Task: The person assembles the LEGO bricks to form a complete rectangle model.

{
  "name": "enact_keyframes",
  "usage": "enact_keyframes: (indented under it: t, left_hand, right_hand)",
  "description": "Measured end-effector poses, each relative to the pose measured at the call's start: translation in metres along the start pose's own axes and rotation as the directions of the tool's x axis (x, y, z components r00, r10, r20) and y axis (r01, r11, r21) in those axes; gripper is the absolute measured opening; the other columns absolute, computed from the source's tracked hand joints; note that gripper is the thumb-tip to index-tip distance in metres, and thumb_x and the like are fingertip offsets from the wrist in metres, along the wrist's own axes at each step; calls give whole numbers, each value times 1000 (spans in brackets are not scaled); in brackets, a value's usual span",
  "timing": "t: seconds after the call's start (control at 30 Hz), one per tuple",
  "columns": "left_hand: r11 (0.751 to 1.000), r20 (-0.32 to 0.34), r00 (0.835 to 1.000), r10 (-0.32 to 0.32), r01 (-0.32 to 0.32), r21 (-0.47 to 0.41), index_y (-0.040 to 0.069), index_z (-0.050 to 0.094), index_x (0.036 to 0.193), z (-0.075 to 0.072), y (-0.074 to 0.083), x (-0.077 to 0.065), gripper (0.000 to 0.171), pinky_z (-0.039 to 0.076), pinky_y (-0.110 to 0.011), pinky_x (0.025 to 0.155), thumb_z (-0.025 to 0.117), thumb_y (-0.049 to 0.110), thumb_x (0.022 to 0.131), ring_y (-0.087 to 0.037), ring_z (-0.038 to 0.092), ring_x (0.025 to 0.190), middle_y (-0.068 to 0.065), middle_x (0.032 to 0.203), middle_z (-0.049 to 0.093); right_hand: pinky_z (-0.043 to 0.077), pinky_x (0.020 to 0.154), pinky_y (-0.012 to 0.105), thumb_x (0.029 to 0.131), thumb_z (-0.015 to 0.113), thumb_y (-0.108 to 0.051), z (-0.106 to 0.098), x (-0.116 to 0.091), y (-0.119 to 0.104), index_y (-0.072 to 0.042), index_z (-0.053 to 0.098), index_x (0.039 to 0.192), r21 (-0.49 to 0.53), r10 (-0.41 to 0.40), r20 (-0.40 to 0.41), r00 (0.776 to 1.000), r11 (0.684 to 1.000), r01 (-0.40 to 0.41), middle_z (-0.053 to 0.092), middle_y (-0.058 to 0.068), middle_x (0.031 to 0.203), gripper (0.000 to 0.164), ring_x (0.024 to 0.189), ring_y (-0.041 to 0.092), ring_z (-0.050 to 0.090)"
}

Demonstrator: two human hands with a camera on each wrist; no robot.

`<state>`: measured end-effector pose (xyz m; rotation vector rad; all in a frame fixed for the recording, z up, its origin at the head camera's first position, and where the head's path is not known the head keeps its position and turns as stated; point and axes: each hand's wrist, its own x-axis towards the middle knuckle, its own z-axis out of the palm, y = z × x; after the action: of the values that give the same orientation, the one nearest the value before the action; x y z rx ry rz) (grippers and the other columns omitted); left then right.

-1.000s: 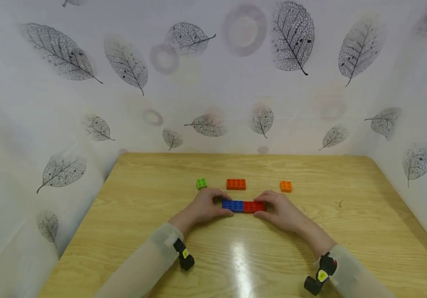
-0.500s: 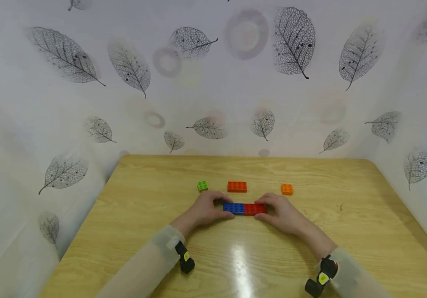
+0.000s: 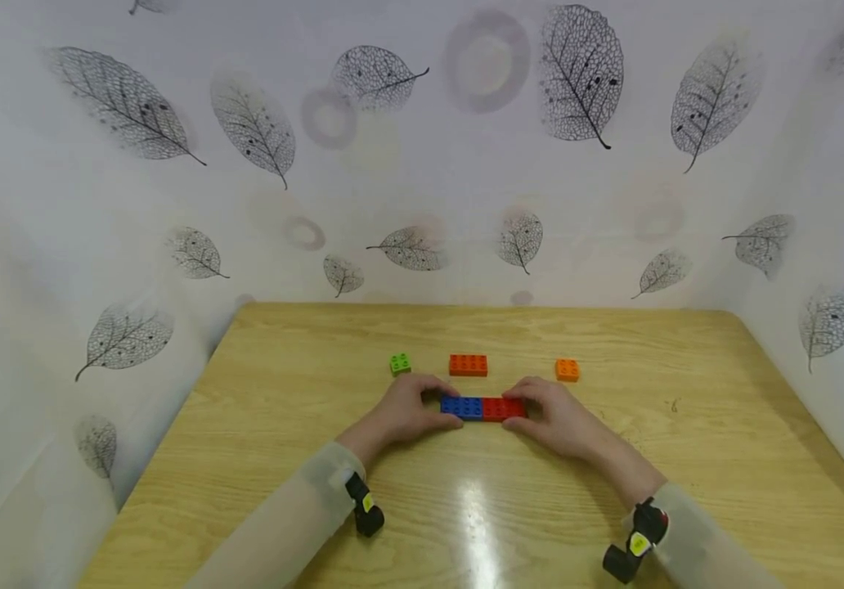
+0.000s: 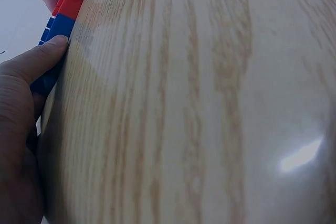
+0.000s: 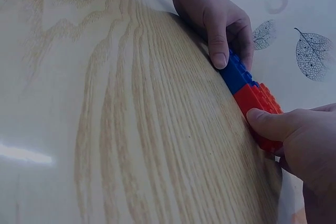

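Two bricks meet end to end at mid-table, one hand on each.

The left hand [image 3: 401, 411] pinches the blue brick [image 3: 461, 406] between thumb and fingers; the right hand [image 3: 556, 417] pinches the red brick [image 3: 503, 407] likewise. The pair lies in one straight line on the wooden table [image 3: 282, 458], seemingly butted flush, though the seam is small in the head view. The green brick [image 3: 400, 363], long orange brick [image 3: 468, 365] and small orange brick [image 3: 567, 370] lie unjoined behind. All are glossy, studded plastic blocks; the tabletop is pale, grained and shiny.
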<state>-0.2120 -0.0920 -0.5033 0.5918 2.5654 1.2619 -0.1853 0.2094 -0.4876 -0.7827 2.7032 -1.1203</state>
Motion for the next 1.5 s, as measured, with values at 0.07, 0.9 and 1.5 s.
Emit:
enact_keyframes:
  t: [0.07, 0.9, 1.5]
  left_hand:
    - [1000, -2, 1000, 1, -1, 1, 29, 81, 113, -1, 0, 0, 38, 47, -39, 107, 95, 41, 80, -12, 63, 115, 14, 116, 72]
    - [1000, 2, 1000, -8, 8, -7, 30, 81, 114, -1, 0, 0, 38, 46, -39, 109, 95, 43, 80, -11, 63, 118, 16, 117, 72]
    - [1000, -3, 1000, 2, -2, -1, 32, 80, 115, -2, -4, 0, 41, 47, -40, 109, 94, 48, 80, -11, 63, 118, 16, 117, 72]
  right_hand:
    - [54, 96, 41, 96, 82, -25, -1, 1, -1, -15, 75, 127, -3, -4, 5, 1000, 1000, 4, 68, -9, 118, 34, 105, 12, 62]
    - [50, 105, 55, 97, 81, -29, -20, 48, -4, 1, 64, 138, 47, -7, -15, 1000, 999, 8, 67, 15, 134, 53, 120, 35, 62]
    - [46, 109, 53, 95, 83, -22, -1, 81, 8, -1, 66, 140, 70, 25, -3, 1000, 997, -24, 68, 11, 135, 52, 124, 31, 61]
